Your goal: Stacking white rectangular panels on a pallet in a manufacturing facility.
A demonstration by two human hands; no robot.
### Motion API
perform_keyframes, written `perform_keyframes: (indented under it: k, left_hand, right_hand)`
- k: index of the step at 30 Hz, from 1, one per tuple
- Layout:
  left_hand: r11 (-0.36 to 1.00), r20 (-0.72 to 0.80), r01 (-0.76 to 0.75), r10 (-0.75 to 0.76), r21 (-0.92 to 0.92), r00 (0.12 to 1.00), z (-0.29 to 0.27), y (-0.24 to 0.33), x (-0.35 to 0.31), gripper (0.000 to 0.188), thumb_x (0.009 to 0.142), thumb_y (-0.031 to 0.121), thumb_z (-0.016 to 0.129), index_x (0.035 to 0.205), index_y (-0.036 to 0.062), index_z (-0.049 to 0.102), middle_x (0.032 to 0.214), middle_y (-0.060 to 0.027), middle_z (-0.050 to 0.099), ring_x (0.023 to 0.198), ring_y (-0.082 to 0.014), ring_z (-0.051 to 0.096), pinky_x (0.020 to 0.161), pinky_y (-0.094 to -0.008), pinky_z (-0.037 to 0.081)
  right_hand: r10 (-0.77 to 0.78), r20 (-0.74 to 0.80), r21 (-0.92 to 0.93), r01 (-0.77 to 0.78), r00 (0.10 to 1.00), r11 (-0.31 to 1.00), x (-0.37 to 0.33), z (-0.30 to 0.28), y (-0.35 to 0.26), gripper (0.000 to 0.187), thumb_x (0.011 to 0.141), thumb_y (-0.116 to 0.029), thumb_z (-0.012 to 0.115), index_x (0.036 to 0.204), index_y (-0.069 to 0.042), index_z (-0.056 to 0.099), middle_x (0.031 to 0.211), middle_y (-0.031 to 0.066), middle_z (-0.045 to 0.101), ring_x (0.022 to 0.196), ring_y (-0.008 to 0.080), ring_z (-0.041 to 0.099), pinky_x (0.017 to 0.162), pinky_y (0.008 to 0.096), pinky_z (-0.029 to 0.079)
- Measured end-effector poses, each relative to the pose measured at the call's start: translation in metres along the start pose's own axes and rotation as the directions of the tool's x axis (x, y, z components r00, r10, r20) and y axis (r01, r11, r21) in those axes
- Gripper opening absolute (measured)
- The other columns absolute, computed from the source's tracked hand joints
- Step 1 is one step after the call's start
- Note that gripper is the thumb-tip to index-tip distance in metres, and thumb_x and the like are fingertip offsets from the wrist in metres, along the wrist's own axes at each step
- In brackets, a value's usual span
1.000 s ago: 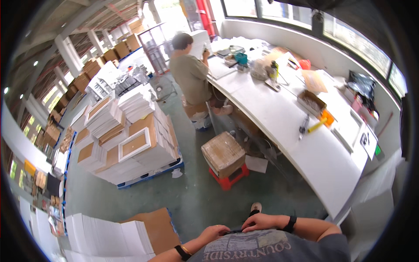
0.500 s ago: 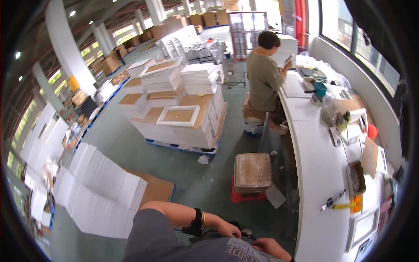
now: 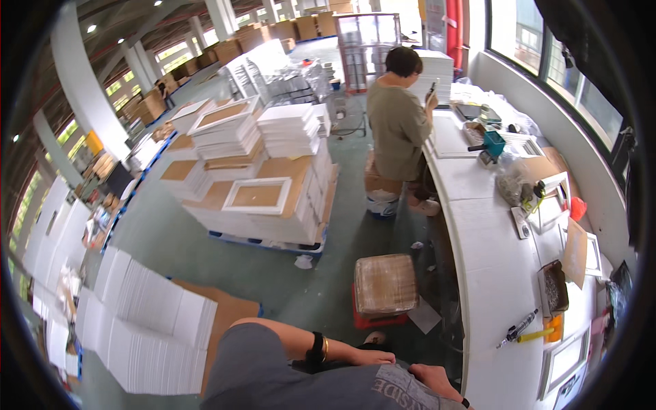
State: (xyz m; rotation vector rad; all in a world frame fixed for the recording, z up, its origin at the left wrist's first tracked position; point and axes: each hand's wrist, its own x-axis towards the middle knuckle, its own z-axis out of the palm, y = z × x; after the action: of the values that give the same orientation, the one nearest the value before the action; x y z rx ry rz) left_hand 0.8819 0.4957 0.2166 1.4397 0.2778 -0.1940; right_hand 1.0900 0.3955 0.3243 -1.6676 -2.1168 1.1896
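At my waist, my left hand (image 3: pixel 374 357) is bent in against the front of my grey shirt (image 3: pixel 328 389), fingers curled and partly hidden by the cloth. My right hand (image 3: pixel 434 378) is beside it, also curled at the shirt front. Whatever either hand grips is out of sight. A dark band and a gold bracelet (image 3: pixel 326 349) circle my left wrist. Nearest ahead of my hands, a taped brown carton (image 3: pixel 386 285) rests on a red stool (image 3: pixel 361 317). To the right, a slim dark-and-silver tool (image 3: pixel 517 328) and a yellow-handled tool (image 3: pixel 534 335) lie on the long white worktable (image 3: pixel 492 273).
A co-worker (image 3: pixel 398 126) stands farther along the table, a slim dark object in a raised hand. Stacked white panels (image 3: pixel 270 222) fill a pallet at centre left. More white panels (image 3: pixel 150 321) stand at near left. A small-parts box (image 3: pixel 552 290) sits on the table.
My view has shifted, so the surroundings appear farther left. My left hand has come in closer to my shirt front, and my right hand stays at the waist.
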Motion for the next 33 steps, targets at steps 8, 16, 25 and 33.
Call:
perform_keyframes:
  k: [8, 16, 25, 33]
  left_hand:
    - [0.991, -0.053, -0.050, 0.057, 0.124, 0.997, -0.045, -0.016, 0.002, 0.030, 0.096, 0.031, 0.039, 0.101, 0.0030, 0.048, 0.093, -0.0097, 0.051, 0.090, -0.0154, 0.047, 0.080, -0.0307, 0.039]
    - [1.000, -0.319, 0.027, -0.023, 0.007, 0.948, -0.053, 0.003, -0.001, 0.027, 0.090, 0.028, 0.055, 0.100, 0.0037, 0.058, 0.092, -0.0061, 0.058, 0.084, -0.0134, 0.054, 0.075, -0.0276, 0.043]
    - [0.794, -0.643, -0.139, -0.362, -0.592, 0.675, -0.092, 0.012, -0.038, 0.024, 0.091, 0.025, 0.054, 0.109, 0.0092, 0.056, 0.066, 0.0002, 0.046, 0.056, -0.0073, 0.040, 0.051, -0.0217, 0.036]
    - [0.777, -0.552, 0.158, -0.559, -0.609, 0.619, -0.140, -0.199, -0.164, 0.037, 0.093, 0.041, 0.044, 0.102, 0.0082, 0.058, 0.077, -0.0101, 0.058, 0.064, -0.0240, 0.055, 0.062, -0.0359, 0.046]
  right_hand:
    - [-0.062, -0.004, -0.005, 0.062, 0.998, 0.998, 0.045, -0.012, 0.014, 0.018, 0.077, -0.021, 0.052, 0.091, -0.010, 0.058, 0.080, 0.0099, 0.060, 0.078, 0.0305, 0.060, 0.061, 0.0384, 0.046]
    - [-0.088, -0.155, -0.168, 0.061, 0.984, 0.984, 0.056, -0.003, 0.033, 0.015, 0.081, -0.025, 0.058, 0.081, -0.011, 0.056, 0.063, 0.0079, 0.056, 0.059, 0.0262, 0.059, 0.051, 0.0384, 0.046]
    - [0.349, -0.765, 0.466, 0.091, 0.541, 0.880, 0.020, -0.067, 0.040, 0.018, 0.089, -0.020, 0.054, 0.085, -0.003, 0.051, 0.064, 0.0097, 0.057, 0.052, 0.0207, 0.057, 0.049, 0.0337, 0.046]
    - [0.745, -0.659, 0.607, 0.511, -0.104, 0.609, -0.115, -0.130, 0.025, 0.024, 0.095, -0.025, 0.045, 0.083, -0.006, 0.052, 0.062, 0.0044, 0.054, 0.036, 0.0096, 0.044, 0.032, 0.0215, 0.034]
